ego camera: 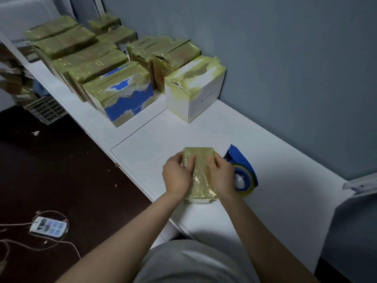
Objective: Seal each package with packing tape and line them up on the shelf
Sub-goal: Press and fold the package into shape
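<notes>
A small flat package (201, 176) wrapped in yellowish tape lies on the white shelf (155, 148) in front of me. My left hand (177, 174) grips its left edge, fingers curled over the top. My right hand (221, 173) grips the right edge the same way. A blue tape dispenser (242, 170) with a roll of tape sits on the shelf just right of my right hand. Farther back, several taped packages stand in rows, among them a blue and white box (128, 99) and a white box (195, 88).
The grey wall (285, 68) runs along the shelf's right side. Left of the shelf is dark floor with a power strip (49, 226) and cables. A plastic crate (46, 110) sits under the shelf at the far left. A metal bracket (361, 184) sticks out at the right.
</notes>
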